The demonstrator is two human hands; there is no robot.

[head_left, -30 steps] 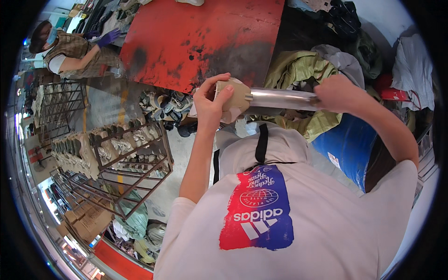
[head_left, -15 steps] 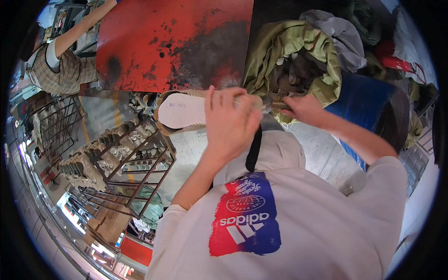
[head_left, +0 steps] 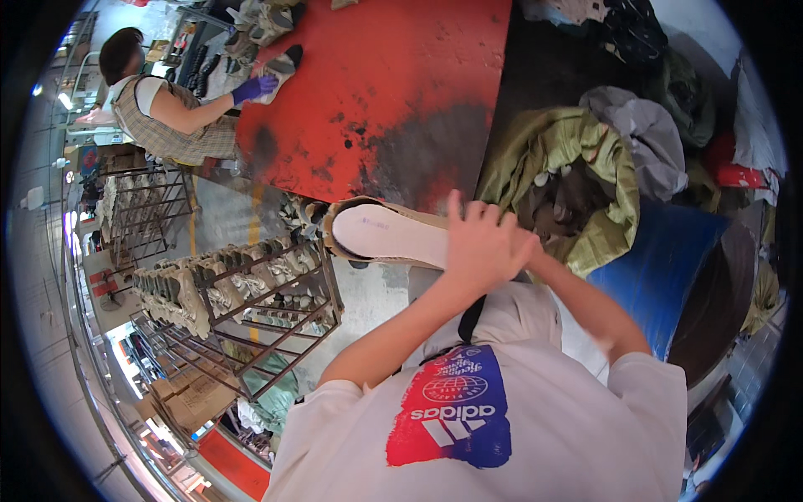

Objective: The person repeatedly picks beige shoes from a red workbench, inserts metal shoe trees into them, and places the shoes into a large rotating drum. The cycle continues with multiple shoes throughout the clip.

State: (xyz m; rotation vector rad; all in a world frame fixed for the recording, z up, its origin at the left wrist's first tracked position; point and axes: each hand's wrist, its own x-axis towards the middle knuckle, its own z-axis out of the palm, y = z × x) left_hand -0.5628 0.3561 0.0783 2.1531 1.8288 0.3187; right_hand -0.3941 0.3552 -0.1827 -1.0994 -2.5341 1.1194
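A tan shoe upper (head_left: 333, 241) with a pale insole board (head_left: 393, 233) points sole side up in front of my waist. My left hand (head_left: 483, 251) is closed over its right end, back of the hand up and fingers toward the red table. From the right, my right hand (head_left: 535, 254) meets that same end, pressed close to the left. Most of its fingers are hidden behind the left hand, so what it grips does not show.
A red table (head_left: 368, 92) with dark stains stands ahead. A yellow-green sack (head_left: 615, 159) of brown pieces and a blue panel (head_left: 661, 251) are at right. Shoes fill a metal rack (head_left: 330, 280) at left. Across the table a person's purple-gloved hand (head_left: 255, 87) touches a shoe.
My right hand has come left, up against my left hand; the brown handle-like thing it held is out of sight. The view has shifted, bringing more of the co-worker into sight.
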